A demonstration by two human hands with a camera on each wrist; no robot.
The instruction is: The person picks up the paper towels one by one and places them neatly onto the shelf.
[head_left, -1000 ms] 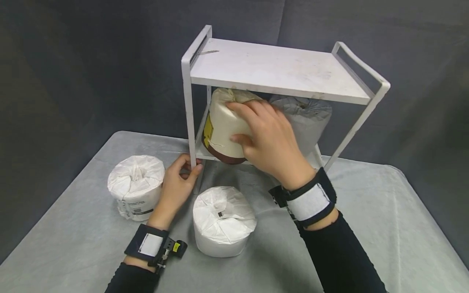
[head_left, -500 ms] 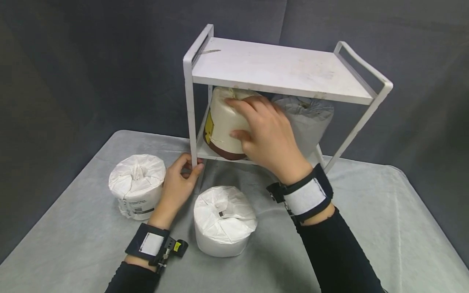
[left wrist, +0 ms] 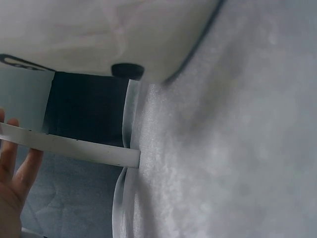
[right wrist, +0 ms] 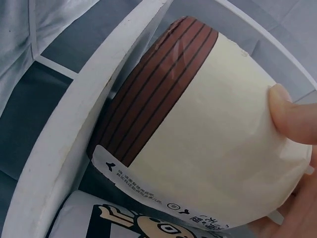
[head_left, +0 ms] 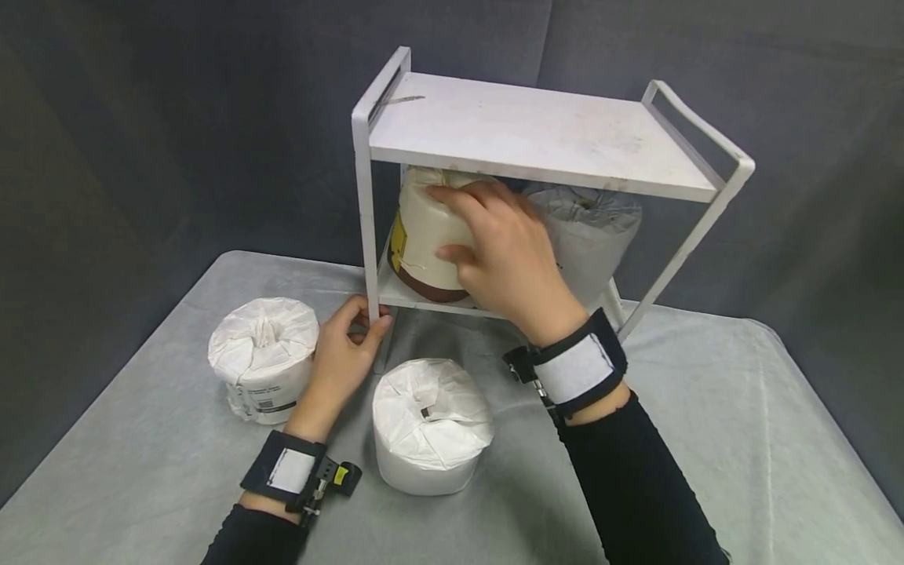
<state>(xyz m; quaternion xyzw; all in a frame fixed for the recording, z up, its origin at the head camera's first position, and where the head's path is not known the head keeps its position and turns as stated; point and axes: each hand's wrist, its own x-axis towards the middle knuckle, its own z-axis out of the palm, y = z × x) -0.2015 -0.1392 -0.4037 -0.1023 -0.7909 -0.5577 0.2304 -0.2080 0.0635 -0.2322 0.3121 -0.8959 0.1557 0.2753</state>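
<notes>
Four rolls: one cream, three white-wrapped.
Cream roll: cream wrapper with a brown striped band at the bottom; it stands on the lower shelf of the white rack, at the left end, just beside a grey-white roll on the same shelf.
Right hand: fingers spread over the top and thumb on the side, gripping the cream roll under the top shelf.
Left hand: fingers curled round the rack's front left leg near its foot, holding it on the worktop.
On the worktop: a white roll left of the left hand and another in front of the rack, between the two forearms.
Risk: headroom under the top shelf looks tight, so the knuckles or the roll's crimped top could catch; a hard push might crowd the grey-white roll or shift the rack if the left hand's grip slackens.
Change: against the earlier frames the cream roll sits a little deeper and more to the left on the shelf, the right wrist has gone forward with it, and the left hand and the two worktop rolls lie as they did.
</notes>
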